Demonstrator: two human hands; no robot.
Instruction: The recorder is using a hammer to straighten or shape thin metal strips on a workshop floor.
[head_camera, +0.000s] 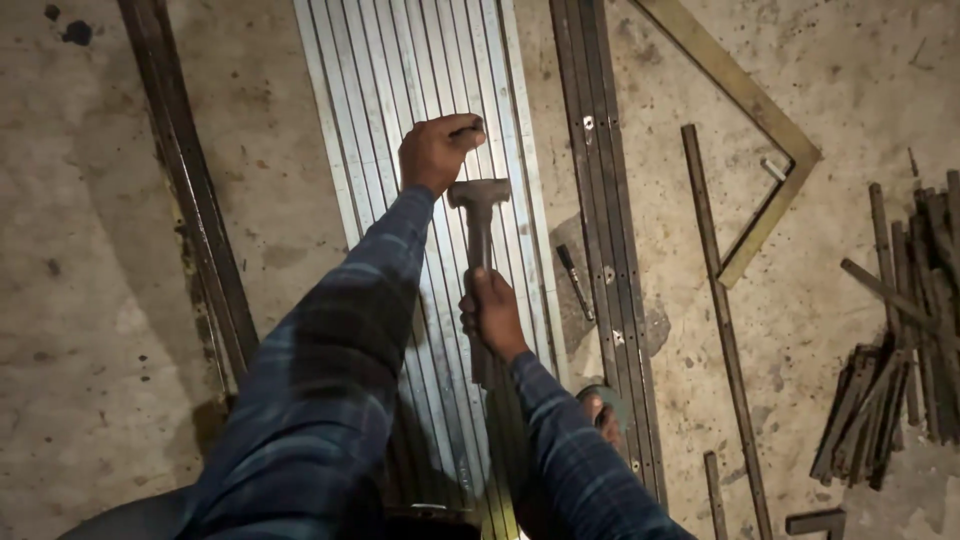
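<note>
seen from above, the right hand (495, 312) is wrapped around the handle of a hammer (478, 215), whose head sits just below the left hand (437, 150). the left hand pinches a small dark tool against ribbed pale metal strips (400, 70) lying on the concrete floor (80, 250).

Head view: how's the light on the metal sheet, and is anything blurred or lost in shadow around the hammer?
Head view: the ribbed metal sheet is bright and pale up top, dim toward the bottom edge; the hammer reads clearly, held by the right hand; the left hand is sharp, though what it pinches is too small to tell; both sleeves darken toward the bottom of the frame.
</note>
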